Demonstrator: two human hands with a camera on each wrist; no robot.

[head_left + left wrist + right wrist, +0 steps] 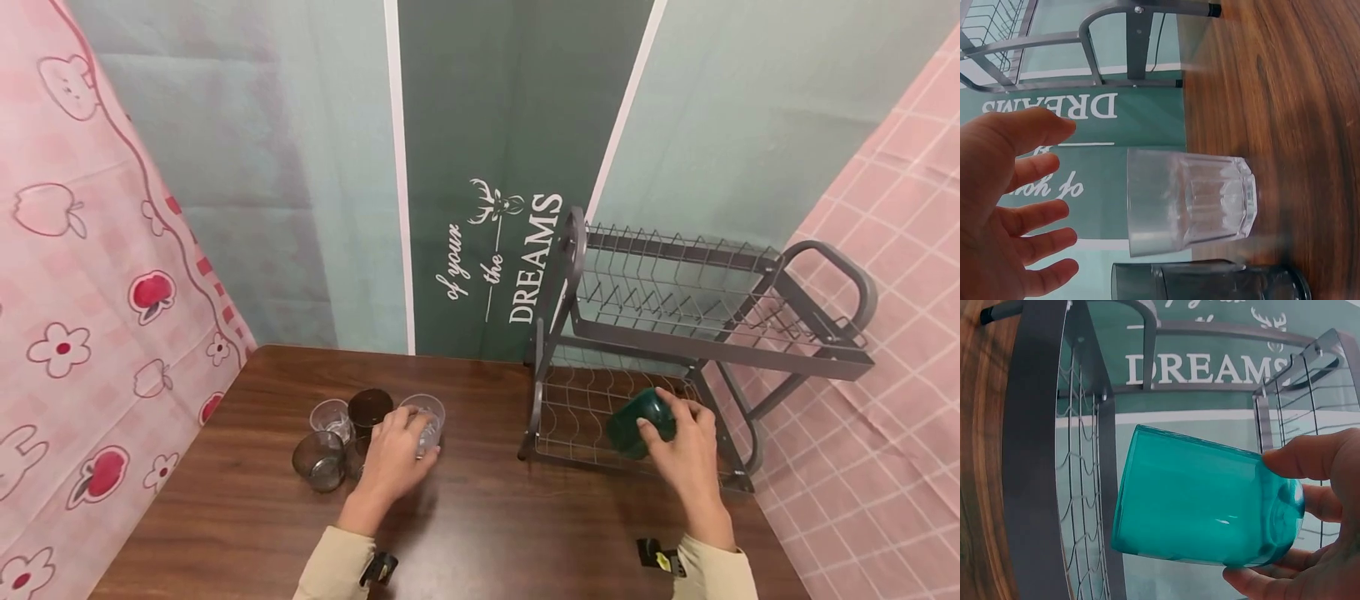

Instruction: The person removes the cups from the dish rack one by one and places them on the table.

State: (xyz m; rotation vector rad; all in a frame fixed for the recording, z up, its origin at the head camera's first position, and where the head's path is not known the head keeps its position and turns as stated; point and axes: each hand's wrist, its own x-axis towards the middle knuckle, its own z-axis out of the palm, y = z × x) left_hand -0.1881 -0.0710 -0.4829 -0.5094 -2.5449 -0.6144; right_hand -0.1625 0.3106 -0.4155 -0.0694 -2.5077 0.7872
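My right hand (687, 450) grips a teal green glass (637, 423) near its base, its mouth tilted down over the lower tier of a grey two-tier dish rack (637, 337). In the right wrist view the teal glass (1204, 500) is apart from the rack's wires. Over on the left, my left hand (399, 454) hovers by a clear tumbler (431, 417). The left wrist view shows this hand (1022, 200) with spread fingers, a gap away from the upright clear tumbler (1191, 203).
Beside the left hand stand a small clear glass (332, 417), a dark brown glass (371, 407) and a grey smoky glass (321, 462). Another dark glass is partly hidden by that hand. Printed curtains (330, 167) enclose the wooden table (495, 517).
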